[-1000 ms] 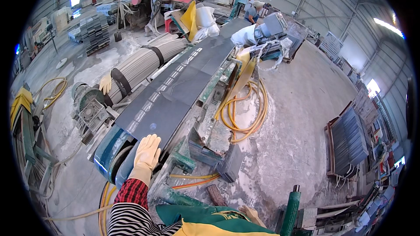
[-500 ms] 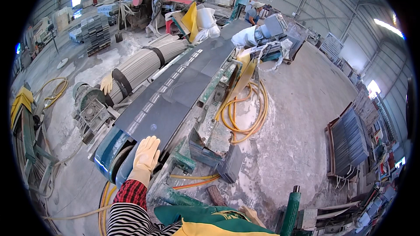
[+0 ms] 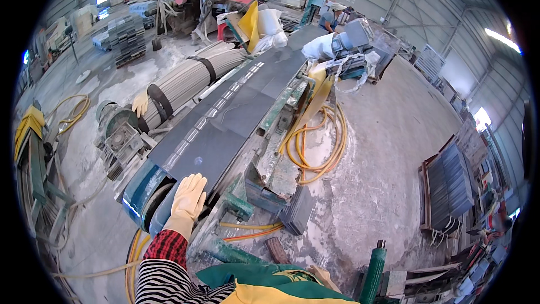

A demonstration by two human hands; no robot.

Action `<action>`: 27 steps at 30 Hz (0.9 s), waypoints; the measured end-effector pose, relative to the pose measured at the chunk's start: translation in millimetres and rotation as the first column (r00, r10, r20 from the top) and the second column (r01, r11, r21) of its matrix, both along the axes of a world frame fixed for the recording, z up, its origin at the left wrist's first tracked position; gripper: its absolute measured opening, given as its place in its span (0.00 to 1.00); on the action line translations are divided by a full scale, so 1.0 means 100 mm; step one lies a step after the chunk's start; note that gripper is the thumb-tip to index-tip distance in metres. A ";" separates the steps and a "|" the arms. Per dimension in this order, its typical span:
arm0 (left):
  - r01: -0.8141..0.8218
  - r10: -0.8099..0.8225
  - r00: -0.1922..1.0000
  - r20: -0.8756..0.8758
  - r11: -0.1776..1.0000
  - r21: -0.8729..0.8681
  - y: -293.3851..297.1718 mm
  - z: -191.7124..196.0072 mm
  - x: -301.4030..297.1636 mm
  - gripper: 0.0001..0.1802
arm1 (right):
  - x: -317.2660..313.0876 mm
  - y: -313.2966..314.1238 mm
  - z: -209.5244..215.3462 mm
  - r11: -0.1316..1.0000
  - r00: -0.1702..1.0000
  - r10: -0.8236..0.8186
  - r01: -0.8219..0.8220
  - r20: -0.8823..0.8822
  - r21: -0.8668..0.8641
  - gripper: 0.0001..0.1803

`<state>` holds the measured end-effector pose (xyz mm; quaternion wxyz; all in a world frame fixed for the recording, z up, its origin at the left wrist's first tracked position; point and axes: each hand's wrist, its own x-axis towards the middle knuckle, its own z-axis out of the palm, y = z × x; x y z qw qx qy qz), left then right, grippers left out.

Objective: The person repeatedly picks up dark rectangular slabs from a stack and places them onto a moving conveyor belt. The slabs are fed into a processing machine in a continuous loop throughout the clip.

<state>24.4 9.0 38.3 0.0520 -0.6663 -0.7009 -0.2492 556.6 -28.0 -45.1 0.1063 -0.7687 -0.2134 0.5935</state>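
Note:
My left hand [image 3: 188, 201], in a cream rubber glove, lies palm down with its fingers stretched out at the near end of a conveyor. Its fingertips reach the near edge of a smooth dark grey slab [image 3: 211, 135]; I cannot tell how firmly they touch. The slab lies on the conveyor line, with a row of light reflections along it. Under the hand the blue rounded conveyor end [image 3: 136, 194] shows. Of my right hand [image 3: 323, 278], only a small gloved part appears beside my green and yellow apron [image 3: 264, 281]; its fingers are hidden.
A motor [image 3: 115, 135] and a ribbed grey roll [image 3: 183, 87] with an empty glove on it flank the conveyor's left. Yellow hoses [image 3: 340, 146] coil on the right, near stacked dark tiles [image 3: 298, 211]. Another person [image 3: 329, 19] is at the far end. A green post [image 3: 373, 276] stands nearby.
The view has shifted slightly, so the surroundings sit a little differently. My left hand keeps the same place and flat pose. The far person's head and body have moved slightly.

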 end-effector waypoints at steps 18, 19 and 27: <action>-0.007 0.007 1.000 0.000 1.000 -0.008 -0.11 0.00 -0.02 0.23 | 0.25 0.01 -0.54 0.993 0.992 -0.072 0.082 -0.108 0.089 0.22; -0.008 0.008 1.000 -0.003 1.000 -0.007 -0.11 -0.01 -0.03 0.23 | 0.24 0.01 -0.52 0.993 0.993 -0.063 0.073 -0.104 0.088 0.22; -0.008 0.008 1.000 0.002 1.000 -0.019 -0.17 0.02 -0.02 0.24 | 0.06 0.02 -0.19 1.000 0.998 0.011 -0.009 -0.064 0.028 0.30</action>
